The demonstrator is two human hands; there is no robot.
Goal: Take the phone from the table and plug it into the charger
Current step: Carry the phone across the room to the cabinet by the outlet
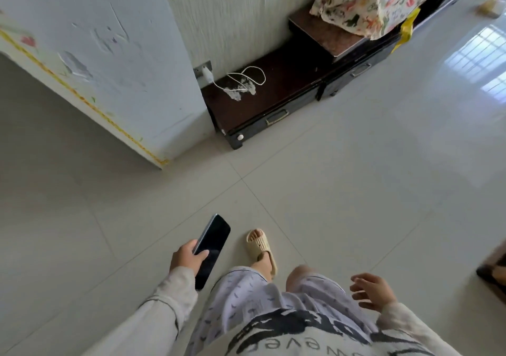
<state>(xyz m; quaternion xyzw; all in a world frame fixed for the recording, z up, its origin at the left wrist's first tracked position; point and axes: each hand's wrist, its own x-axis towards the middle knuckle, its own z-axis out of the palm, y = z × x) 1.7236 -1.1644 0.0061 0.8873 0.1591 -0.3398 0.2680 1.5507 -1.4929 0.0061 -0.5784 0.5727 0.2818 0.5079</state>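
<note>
Head view: slim black glass-fronted phone (212, 250) sits in my left hand (186, 258), fingers wrapped round lower half, thumb pressed on screen edge, upper half sticking out free. Right hand (372, 291) empty, fingers loosely spread. White charger brick (207, 74) plugged in wall socket, thin white cable (246, 79) coiled on dark low wooden cabinet (273, 101), well apart from phone. I judge phone light, rigid, slippery, fragile over hard tile; grip side edges, keep bottom port clear. Cable limp; pinch at its plug end.
</note>
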